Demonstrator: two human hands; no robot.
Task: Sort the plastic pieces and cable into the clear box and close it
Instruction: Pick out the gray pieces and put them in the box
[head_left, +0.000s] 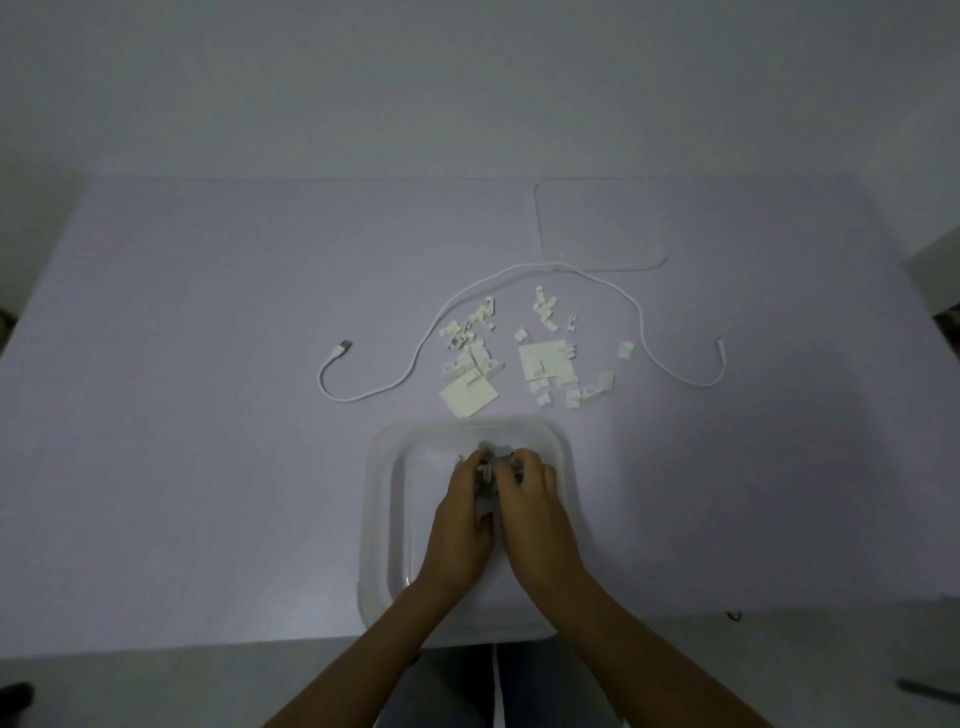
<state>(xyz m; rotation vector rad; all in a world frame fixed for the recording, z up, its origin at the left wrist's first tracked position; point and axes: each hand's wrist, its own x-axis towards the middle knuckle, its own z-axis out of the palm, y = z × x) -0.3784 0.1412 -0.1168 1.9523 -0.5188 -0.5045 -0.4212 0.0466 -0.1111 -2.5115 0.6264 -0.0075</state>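
Note:
The clear box (379, 499) stands at the near edge of the table. Both hands are inside it, side by side. My left hand (462, 514) and my right hand (535, 509) have curled fingers round a small bunch of white plastic pieces (488, 470) between them. Beyond the box lie two heaps of white plastic pieces, the left heap (470, 364) and the right heap (553, 364). A white cable (519, 270) arcs round the heaps, with a plug at each end. The clear lid (597, 223) lies flat at the far right.
The table is covered in a pale lilac cloth (208, 364). A wall rises behind it. A dark object (935, 291) stands off the table's right edge. My lap shows below the near edge.

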